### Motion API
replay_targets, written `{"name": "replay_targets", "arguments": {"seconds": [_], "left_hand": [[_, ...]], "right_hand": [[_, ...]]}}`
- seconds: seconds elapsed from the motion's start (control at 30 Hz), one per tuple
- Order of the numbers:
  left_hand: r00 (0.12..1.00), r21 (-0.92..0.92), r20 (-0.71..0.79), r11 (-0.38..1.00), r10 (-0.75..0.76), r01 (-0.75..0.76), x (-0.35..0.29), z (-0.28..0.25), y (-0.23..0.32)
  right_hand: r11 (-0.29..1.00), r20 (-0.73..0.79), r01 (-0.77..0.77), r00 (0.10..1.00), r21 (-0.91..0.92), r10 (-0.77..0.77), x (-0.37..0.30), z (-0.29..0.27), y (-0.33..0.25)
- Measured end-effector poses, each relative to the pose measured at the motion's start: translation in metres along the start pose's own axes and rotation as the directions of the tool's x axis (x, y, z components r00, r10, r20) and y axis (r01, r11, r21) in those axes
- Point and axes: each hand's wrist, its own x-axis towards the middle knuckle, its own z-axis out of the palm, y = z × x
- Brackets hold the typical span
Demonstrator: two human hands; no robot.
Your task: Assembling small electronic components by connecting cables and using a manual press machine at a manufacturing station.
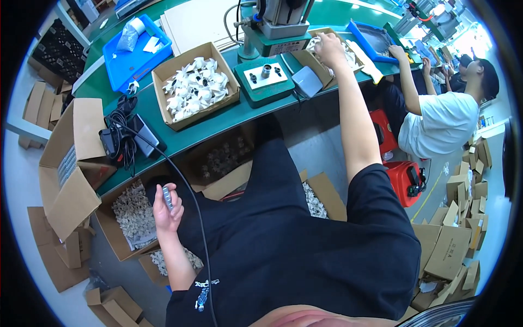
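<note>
Holding a grey ribbed piece (167, 198) in the curled left hand (171, 213) near the lap, well apart from the right hand (330, 50), grip unclear, at the carton (304, 59) beside the press (281, 28), presumably placed there for easy reach.

So a white label (289, 48) is showing dark characters on the green press (280, 38), and a cardboard box (447, 253) at right is carrying dark print, too small for reading.
</note>
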Motion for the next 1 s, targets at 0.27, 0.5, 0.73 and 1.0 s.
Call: {"name": "replay_targets", "arguments": {"seconds": [0.27, 0.5, 0.73, 1.0], "left_hand": [[0.998, -0.129, -0.031, 0.991, -0.046, 0.042, 0.001, -0.008, -0.028], [0.990, -0.059, -0.099, 0.994, -0.100, 0.094, 0.014, -0.001, -0.033], [0.994, -0.058, -0.017, 0.992, -0.111, 0.110, 0.031, 0.007, -0.042], [0.984, -0.114, 0.019, 0.977, -0.178, 0.179, 0.040, 0.018, -0.050]], "right_hand": [[0.990, 0.130, 0.040, 0.991, -0.132, -0.023, 0.006, -0.006, 0.006], [0.999, 0.100, -0.029, 0.995, 0.044, 0.025, 0.002, -0.020, -0.007], [0.940, -0.124, 0.012, 0.992, 0.340, 0.032, -0.029, -0.044, -0.063], [0.861, -0.034, 0.182, 0.981, 0.475, -0.189, -0.079, -0.034, -0.155]]}}
